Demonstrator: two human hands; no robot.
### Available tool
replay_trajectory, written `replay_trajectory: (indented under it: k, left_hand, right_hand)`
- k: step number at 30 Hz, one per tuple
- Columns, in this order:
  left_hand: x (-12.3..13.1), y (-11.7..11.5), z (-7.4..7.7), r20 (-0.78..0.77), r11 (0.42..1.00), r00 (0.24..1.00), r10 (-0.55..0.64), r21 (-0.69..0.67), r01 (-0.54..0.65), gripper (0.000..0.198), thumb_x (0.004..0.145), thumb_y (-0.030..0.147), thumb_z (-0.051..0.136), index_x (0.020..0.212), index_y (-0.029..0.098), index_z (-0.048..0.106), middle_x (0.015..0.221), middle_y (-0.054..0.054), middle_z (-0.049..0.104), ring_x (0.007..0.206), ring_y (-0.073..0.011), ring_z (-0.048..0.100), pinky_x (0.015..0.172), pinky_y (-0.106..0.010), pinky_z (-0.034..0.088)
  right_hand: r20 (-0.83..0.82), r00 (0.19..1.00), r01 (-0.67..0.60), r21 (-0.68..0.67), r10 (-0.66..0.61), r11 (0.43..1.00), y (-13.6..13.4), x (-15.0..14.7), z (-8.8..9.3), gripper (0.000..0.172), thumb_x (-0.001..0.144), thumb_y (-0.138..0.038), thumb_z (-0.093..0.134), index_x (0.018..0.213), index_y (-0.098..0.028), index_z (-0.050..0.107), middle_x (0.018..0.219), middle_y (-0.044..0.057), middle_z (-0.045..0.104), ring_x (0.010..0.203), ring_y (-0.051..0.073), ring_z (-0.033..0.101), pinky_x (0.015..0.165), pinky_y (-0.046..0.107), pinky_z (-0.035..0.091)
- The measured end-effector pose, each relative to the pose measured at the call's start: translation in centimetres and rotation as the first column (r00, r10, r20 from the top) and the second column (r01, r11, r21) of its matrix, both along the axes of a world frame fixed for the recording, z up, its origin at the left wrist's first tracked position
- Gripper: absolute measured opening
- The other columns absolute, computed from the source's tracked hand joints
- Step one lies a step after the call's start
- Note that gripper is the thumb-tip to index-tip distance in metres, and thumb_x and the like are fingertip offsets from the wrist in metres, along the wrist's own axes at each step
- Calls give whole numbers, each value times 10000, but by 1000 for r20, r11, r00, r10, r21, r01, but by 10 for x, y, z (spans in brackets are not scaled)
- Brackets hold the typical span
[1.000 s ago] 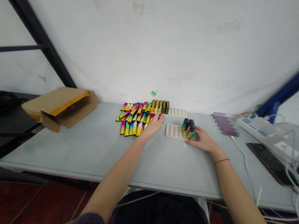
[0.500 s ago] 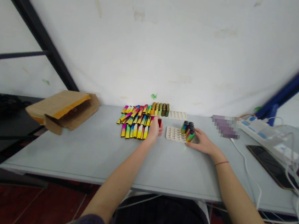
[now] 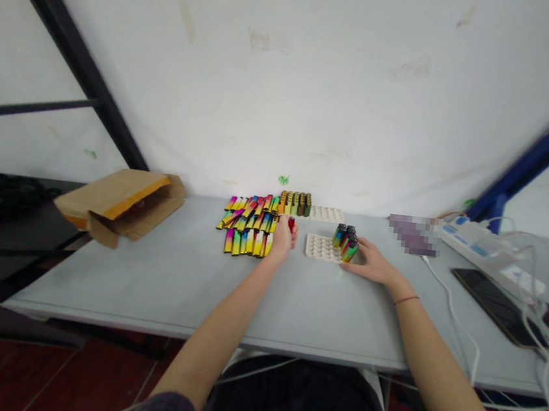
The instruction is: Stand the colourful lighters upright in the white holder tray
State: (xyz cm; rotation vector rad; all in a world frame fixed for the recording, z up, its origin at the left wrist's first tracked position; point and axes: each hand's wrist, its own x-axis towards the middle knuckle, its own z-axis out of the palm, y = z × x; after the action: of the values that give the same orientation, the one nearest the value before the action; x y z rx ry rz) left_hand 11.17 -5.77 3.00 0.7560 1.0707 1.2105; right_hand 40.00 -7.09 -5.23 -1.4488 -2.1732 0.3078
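My left hand [image 3: 283, 238] is closed around a shiny red tube [image 3: 291, 223], whose end shows above the fingers. It is just right of a pile of shiny rainbow-coloured tubes [image 3: 244, 243] lying on the table. My right hand [image 3: 366, 262] curves round the right end of a white holed tray [image 3: 320, 248], thumb at the near corner and fingers behind. At that end, several dark-topped rainbow tubes [image 3: 344, 234] stand upright in the tray, while holes on its left side are bare. My right fingertips are partly hidden by the tubes.
Behind stands a block of gold and green tubes [image 3: 295, 204] beside a second white tray [image 3: 327, 214]. An opened brown paper package [image 3: 118, 199] lies left. On the right are a phone [image 3: 497, 306], a power strip [image 3: 490, 251], white cables and a blurred purple item [image 3: 411, 236].
The red tube in my left hand has shifted slightly left and now stands up more from the fist. My right hand stays at the tray. The view has shifted slightly.
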Motion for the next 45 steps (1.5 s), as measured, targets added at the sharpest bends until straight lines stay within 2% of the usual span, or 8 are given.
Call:
replay_trajectory:
  k: [7,10,17,28,32,36,39,45]
  left_hand:
    - [3,-3,-3,9,998,999,-54,18,54,645,986,713,381,560,236,296,459,85,201,384,-60,136,404,-191,110]
    - [2,-1,-3,17,998,998,-54,25,54,628,996,678,389,562,234,294,460,86,203,381,-58,125,403,-192,107]
    - [-1,2,-1,69,998,996,-54,21,53,556,1044,472,297,541,233,288,456,78,187,384,-68,105,395,-197,85]
    - [6,4,-13,-29,990,993,-116,77,118,499,1006,627,441,699,236,404,493,88,299,383,-70,224,411,-205,165]
    - [13,2,-26,-221,929,962,-161,295,223,227,1009,408,532,876,238,462,631,74,488,469,-86,404,476,-199,333]
    - [16,0,-39,-444,758,893,-75,557,341,183,977,390,637,939,222,574,867,-15,642,801,-160,629,699,-269,538]
    - [16,2,-42,-529,655,849,14,646,392,193,934,392,721,989,208,693,1043,-76,715,1011,-220,656,909,-353,565]
    - [16,-2,-38,-622,713,783,-16,542,445,145,881,272,774,1011,212,799,1054,-78,791,1002,-246,692,1041,-383,508]
  right_hand:
    - [15,1000,12,-2,-12,1000,2,-2,0,804,778,-675,796,1391,-160,720,1497,225,651,1373,469,616,1198,635,464]
    - [40,999,10,3,-10,1000,3,-2,0,790,786,-683,787,1372,-157,733,1492,230,656,1383,480,603,1201,651,453]
    - [116,992,56,3,-55,998,6,-2,-4,877,736,-718,818,1387,-136,734,1526,242,623,1551,544,389,1266,724,319]
    - [110,994,24,-36,-20,999,2,-16,4,947,740,-763,808,1439,-134,697,1564,240,594,1493,513,482,1252,664,377]
    - [101,995,0,3,-1,1000,0,-19,5,901,766,-751,802,1441,-163,695,1526,231,619,1415,474,568,1204,630,441]
    - [101,995,2,18,-4,1000,0,-20,3,889,778,-744,796,1457,-182,680,1527,225,623,1384,468,594,1184,643,447]
    - [115,993,1,7,-2,1000,-1,-20,3,895,784,-748,788,1460,-173,677,1526,232,623,1384,474,595,1180,643,447]
    - [114,994,-2,-2,3,1000,-2,-20,4,854,809,-767,748,1451,-208,682,1528,211,630,1413,469,576,1192,652,428]
